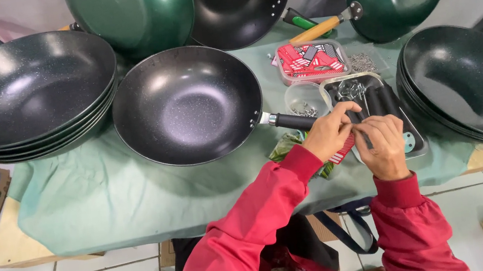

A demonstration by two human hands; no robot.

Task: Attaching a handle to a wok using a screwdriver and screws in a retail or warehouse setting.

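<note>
Left hand: your left hand is bent in at the wrist, fingers curled and pinched on a small red-and-white tag just past the wok handle; the red sleeve runs back to the table's near edge.
Right hand: your right hand sits knuckles up, touching the left, fingertips closed on a thin dark piece; what it is cannot be told.
Place of the work: both hands meet over the near right part of the table, above the near end of the metal tray.
Edges and room: the middle wok lies just left of the hands, the right stack of woks just right of the tray. The green cloth toward the near left corner lies bare.
Containers: the metal tray holds dark handles and some metal parts. A clear round tub beside it holds small screws. A clear box behind holds red-and-white tags.
Far edge: more woks lean there, and a stack fills the far left corner.
</note>
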